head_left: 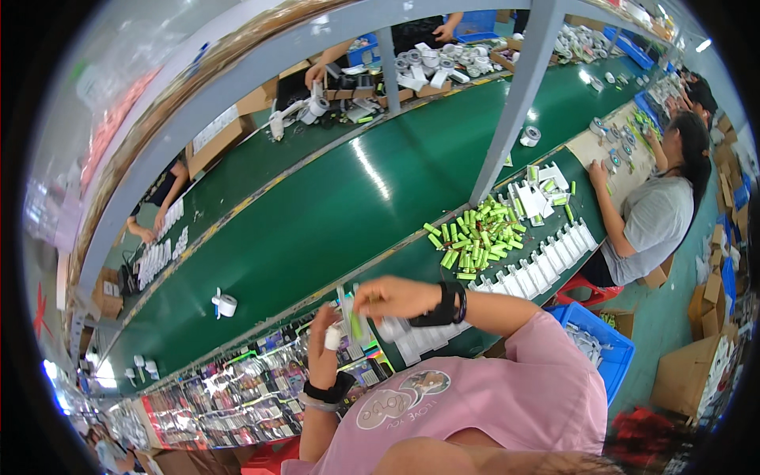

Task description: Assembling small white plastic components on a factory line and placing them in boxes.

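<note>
A slim white plastic housing with a green cylindrical battery [355, 325] against it stands upright between my hands, blurred by motion. My left hand [323, 336], white tape around one finger, is closed at its left side and seems to hold it. From the right, my right hand [393, 298] reaches over with bent fingers near the housing's top; smear hides whether they grip anything. Beyond my right forearm lies a heap of green batteries [483, 233], some with thin wires. A row of white plastic housings [526, 273] runs along the bench beside that arm.
A green conveyor belt [317, 214] passes in front, carrying a white round device [226, 305]. Packaged goods [237, 400] lie at the left. A grey metal post [518, 103] rises ahead. A blue crate [617, 360] stands right, near a seated co-worker [657, 198]. Other people work across the belt.
</note>
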Available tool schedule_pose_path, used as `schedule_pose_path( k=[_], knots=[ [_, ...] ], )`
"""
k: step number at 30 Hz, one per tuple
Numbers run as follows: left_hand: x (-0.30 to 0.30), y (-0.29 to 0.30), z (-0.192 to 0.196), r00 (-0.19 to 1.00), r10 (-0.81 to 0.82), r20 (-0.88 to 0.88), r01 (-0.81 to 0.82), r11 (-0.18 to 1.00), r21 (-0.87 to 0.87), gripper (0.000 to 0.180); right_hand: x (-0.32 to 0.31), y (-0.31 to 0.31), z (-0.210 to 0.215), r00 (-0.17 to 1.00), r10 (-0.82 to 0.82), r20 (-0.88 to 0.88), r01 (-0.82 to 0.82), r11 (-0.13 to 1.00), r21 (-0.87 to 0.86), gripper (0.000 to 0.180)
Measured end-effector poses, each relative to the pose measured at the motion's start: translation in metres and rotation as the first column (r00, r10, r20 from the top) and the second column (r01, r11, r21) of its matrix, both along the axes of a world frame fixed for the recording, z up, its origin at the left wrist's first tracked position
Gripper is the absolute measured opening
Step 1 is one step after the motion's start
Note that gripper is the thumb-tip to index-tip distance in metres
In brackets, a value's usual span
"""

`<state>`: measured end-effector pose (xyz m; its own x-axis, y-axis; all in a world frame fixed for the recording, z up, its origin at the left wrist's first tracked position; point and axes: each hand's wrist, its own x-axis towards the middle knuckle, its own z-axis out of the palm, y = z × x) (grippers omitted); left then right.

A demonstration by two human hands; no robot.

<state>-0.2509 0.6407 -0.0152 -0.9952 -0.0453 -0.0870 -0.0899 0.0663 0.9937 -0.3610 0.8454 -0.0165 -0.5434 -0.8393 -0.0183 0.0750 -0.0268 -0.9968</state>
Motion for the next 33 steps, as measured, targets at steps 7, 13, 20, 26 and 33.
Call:
schedule_pose_path(
  k=[7,13,20,26,33],
  knots=[
    [0.025,0.0,-0.029,0.955,-0.159,0.249,0.07,0.941,0.331,0.032,0.058,-0.005,0.012,0.987,0.159,-0.015,-0.156,0.981,0.112,0.012],
    [0.026,0.007,0.021,0.963,-0.195,0.188,0.194,0.981,0.025,0.028,0.064,0.016,0.015,0.944,0.177,-0.28,-0.098,0.957,0.275,0.02],
    [0.019,0.023,0.053,0.941,-0.322,-0.104,0.216,0.808,-0.548,0.033,0.06,0.026,-0.01,0.97,0.227,-0.088,-0.222,0.973,0.064,0.031],
    [0.012,0.018,0.059,0.92,-0.313,-0.235,0.112,0.786,-0.608,0.03,0.061,0.037,-0.007,0.973,0.184,0.142,-0.171,0.98,-0.098,0.022],
    [0.026,0.028,0.031,0.977,-0.17,-0.13,0.082,0.858,-0.507,0.028,0.081,0.021,-0.006,0.764,-0.267,-0.588,0.368,0.928,0.056,0.016]
  ],
)
